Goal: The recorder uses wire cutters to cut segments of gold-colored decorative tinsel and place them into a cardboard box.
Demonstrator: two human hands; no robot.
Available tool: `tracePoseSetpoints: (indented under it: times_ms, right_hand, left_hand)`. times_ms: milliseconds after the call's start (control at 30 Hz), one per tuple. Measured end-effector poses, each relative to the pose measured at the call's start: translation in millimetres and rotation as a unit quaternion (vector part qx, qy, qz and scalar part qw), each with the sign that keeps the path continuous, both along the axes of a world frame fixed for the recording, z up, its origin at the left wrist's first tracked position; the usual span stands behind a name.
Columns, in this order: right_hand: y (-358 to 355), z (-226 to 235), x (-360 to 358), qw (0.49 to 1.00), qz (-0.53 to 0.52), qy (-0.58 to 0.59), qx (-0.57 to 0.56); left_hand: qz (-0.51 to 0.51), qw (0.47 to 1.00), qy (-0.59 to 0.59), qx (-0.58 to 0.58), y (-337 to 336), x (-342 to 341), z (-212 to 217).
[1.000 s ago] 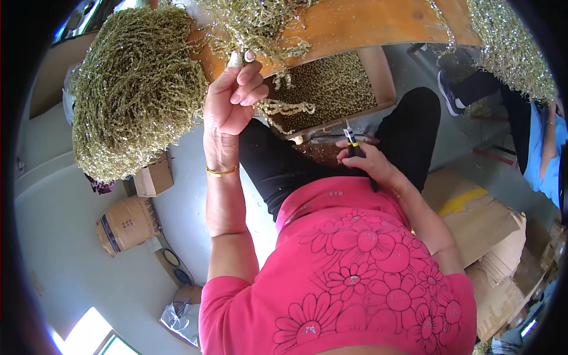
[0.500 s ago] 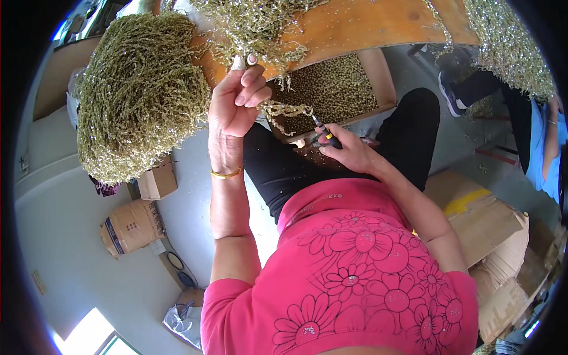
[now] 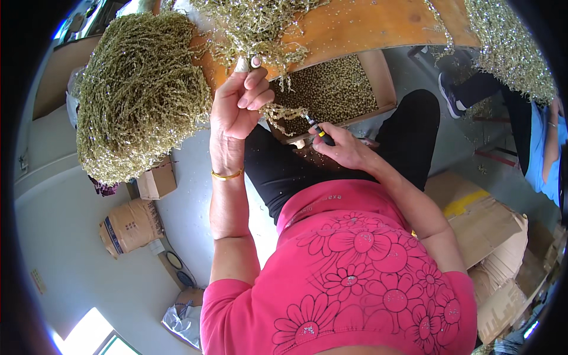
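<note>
My left hand (image 3: 235, 106) is closed, with thumb and forefinger raised and pale coverings on their tips. From under its curled fingers a glittery gold strand (image 3: 283, 110) runs to the right. The strand's end meets the metal tip of a slim hand tool (image 3: 321, 135) with a black and yellow grip. My right hand (image 3: 346, 148) is wrapped round that tool's grip. Just past my left fingertips a loose heap of gold strands (image 3: 251, 29) lies on the wooden tabletop (image 3: 378, 26). Whether the tool's tip grips the strand is too small to tell.
Below the table edge a cardboard box (image 3: 383, 80) holds many gold beads. A thick bundle of gold strands (image 3: 142, 94) hangs at the left, another (image 3: 509, 47) at the far right. A person in blue (image 3: 541, 148) sits at the right. Flattened cardboard (image 3: 473, 219) lies at lower right.
My right hand and the tool have shifted slightly up and left, bringing the strand's end with them. My left hand has moved a little to the right, still closed.
</note>
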State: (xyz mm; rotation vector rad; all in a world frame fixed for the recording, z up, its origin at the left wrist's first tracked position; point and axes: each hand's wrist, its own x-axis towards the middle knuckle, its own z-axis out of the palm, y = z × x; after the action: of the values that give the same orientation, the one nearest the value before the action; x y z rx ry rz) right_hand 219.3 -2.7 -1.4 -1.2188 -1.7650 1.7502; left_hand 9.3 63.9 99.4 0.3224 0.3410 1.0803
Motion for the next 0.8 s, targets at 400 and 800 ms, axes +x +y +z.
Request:
tracePoseSetpoints:
  times_ms: [400, 800]
  right_hand:
    - [4.6, -30.2, -4.9, 0.979, -0.093, -0.085, 0.161]
    - [34.5, 67.5, 18.8, 0.931, -0.252, 0.168, 0.205]
  left_hand:
    - [0.023, 1.000, 0.001, 0.003, -1.0, -6.4, 4.6]
    - [-0.022, 0.832, 0.543, 0.113, -45.4, 41.9, -8.1]
